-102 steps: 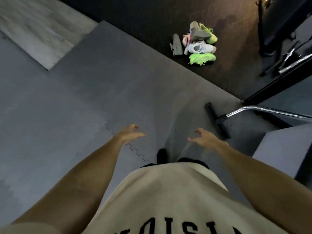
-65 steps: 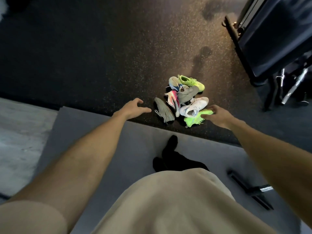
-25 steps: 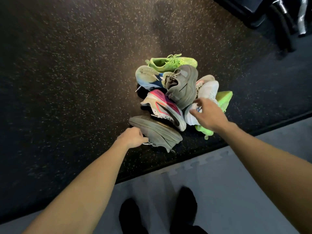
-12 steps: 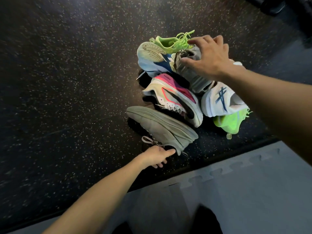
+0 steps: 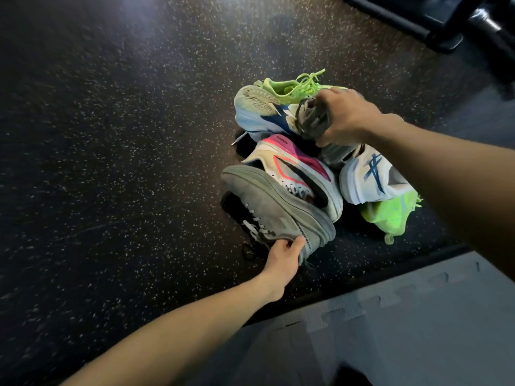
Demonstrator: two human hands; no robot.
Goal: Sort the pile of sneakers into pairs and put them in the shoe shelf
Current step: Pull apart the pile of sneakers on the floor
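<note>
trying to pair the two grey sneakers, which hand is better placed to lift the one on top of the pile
Right. The right hand already grips the upper grey sneaker on the pile; the left hand holds the lower grey sneaker.

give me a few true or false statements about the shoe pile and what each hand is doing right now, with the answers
1. The left hand grips the near grey sneaker at its near end. True.
2. The right hand is empty and flat on the floor. False: it grips the other grey sneaker on top of the pile.
3. A pink and white sneaker lies just behind the near grey sneaker. True.
4. Both neon green sneakers lie side by side. False: one neon green sneaker is at the far side, the other at the near right.
5. The sneakers lie on the light foam mat. False: they lie on the dark speckled floor.
</note>
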